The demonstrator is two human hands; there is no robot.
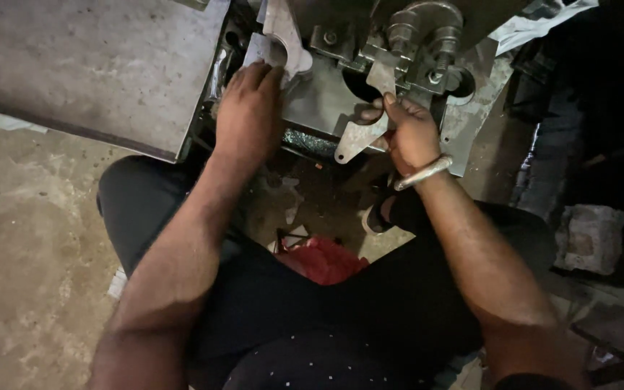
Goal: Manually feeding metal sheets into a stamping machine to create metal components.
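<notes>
My right hand point(409, 133), a metal bangle on its wrist, grips a flat grey metal piece point(361, 137) with a rounded end and a small hole, held up against the tooling of a metal press machine point(413, 36). My left hand point(248, 108) rests palm down on the machine bed, its fingertips touching a stack of similar flat metal blanks point(279, 40). Whether the left fingers grasp a blank is hidden.
A large grey steel plate point(88, 65) covers the upper left. A red cloth point(326, 260) lies on the floor between my knees. A concrete floor point(23, 238) spreads left. A stone block point(590, 235) sits at right beside dark clutter.
</notes>
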